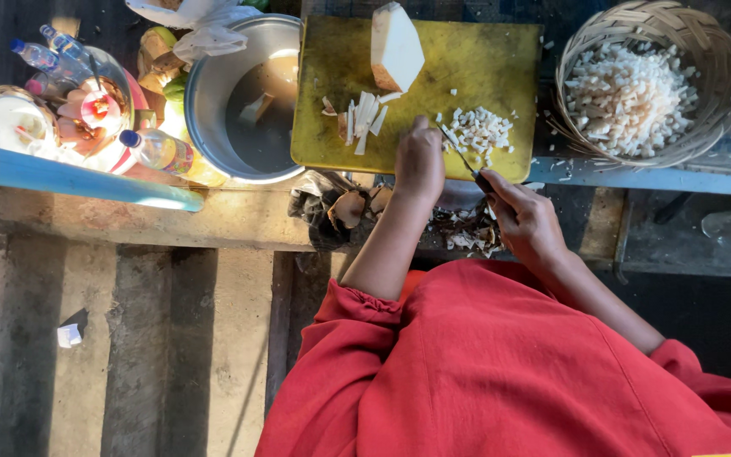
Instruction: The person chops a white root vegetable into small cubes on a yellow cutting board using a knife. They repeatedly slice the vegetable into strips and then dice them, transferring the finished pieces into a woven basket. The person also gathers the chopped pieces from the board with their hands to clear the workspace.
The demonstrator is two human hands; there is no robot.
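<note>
Head view: right hand (524, 222) clamped on knife (460, 156), blade running toward 11 o'clock; left hand (419, 161), fingers curled together, beside diced white pieces (480, 131).

Knife handle (486, 180) hidden in fist

**Wearer: red garment, sleeves pushed up**

Person wore a loose red top. Left sleeve (350, 306) was bunched with a gathered cuff, well below the yellow cutting board (332, 101). Right sleeve (694, 372) ended further down. Forearms bare. Both hands ungloved, no rings or watch seen.
</note>
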